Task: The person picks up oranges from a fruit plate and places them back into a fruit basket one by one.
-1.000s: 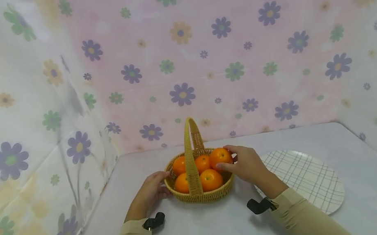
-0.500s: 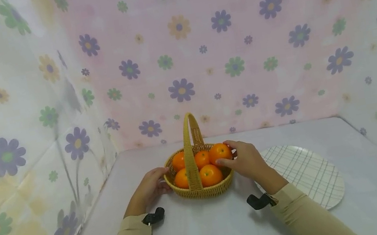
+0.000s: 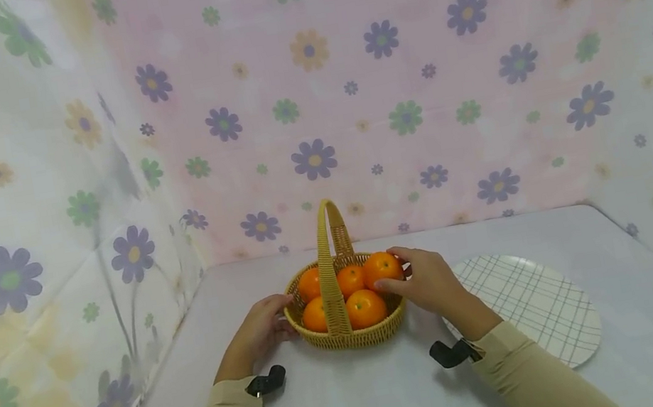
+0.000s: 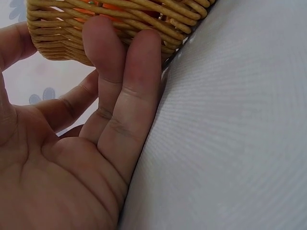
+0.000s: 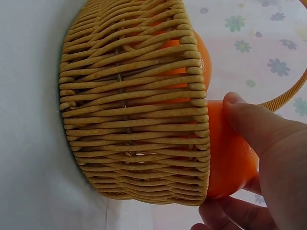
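Observation:
A wicker basket (image 3: 356, 339) with a tall arched handle (image 3: 327, 268) stands on the table, with several oranges (image 3: 366, 308) in it. My left hand (image 3: 260, 330) holds the basket at its left end, thumb by the rim; in the left wrist view its fingers (image 4: 141, 72) press the woven wall (image 4: 62, 28). My right hand (image 3: 430, 280) grips one orange (image 3: 382, 266) at the basket's right end. In the right wrist view this orange (image 5: 230, 158) sits at the rim between thumb and fingers, and the basket wall (image 5: 134, 115) hides its lower part.
A white oval plate (image 3: 528, 306) with a line grid lies on the white table (image 3: 360, 406), right of the basket and partly behind the right forearm. Floral cloth (image 3: 350, 113) hangs at the back and both sides. Each wrist bears a black mount (image 3: 268, 381).
The whole head view shifts slightly up and then back down. Both hands, the basket and the gripped orange stay in nearly the same places relative to each other.

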`<state>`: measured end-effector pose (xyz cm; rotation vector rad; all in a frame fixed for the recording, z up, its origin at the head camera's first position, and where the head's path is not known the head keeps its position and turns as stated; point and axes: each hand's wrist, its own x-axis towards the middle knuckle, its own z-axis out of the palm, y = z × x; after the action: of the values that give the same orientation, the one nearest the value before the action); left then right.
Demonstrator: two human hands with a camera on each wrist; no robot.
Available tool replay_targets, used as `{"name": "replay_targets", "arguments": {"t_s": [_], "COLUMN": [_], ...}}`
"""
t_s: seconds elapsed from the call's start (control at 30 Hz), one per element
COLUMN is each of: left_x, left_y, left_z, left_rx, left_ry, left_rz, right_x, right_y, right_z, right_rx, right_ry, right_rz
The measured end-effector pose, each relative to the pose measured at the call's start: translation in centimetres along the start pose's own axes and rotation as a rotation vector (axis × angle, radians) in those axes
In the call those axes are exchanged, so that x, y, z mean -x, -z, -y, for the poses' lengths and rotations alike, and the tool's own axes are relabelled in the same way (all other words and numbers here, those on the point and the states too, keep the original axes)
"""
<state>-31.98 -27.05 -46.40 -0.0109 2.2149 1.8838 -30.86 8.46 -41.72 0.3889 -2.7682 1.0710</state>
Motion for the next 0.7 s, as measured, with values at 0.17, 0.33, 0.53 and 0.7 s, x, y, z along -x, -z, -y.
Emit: {"name": "replay_targets", "arguments": {"t_s": [0.17,0.33,0.53,0.7], "left_x": [-0.12,-0.19,-0.20,-0.28], "left_y": [0.27,0.43,0.65,0.72], "left_z": [-0.40,-0.42,-0.31,-0.19], "left_rx": [0.003,0.007,0.001,0.002], "left_ry": [0.005,0.006,0.010,0.018], "left_rz": [0.009,0.005,0.003,-0.001], "right_x": [0.06,-0.01,-0.29,-0.28], "right_y": [0.20,0.30,0.31,0.45], "right_z": [0.45,0.71,0.72,0.55], "right_rx": [-0.004,0.001,0.016,-0.006], "right_ry": [0.000,-0.004,0.011,0.013], "right_rz": [0.003,0.003,0.021,0.053]}}
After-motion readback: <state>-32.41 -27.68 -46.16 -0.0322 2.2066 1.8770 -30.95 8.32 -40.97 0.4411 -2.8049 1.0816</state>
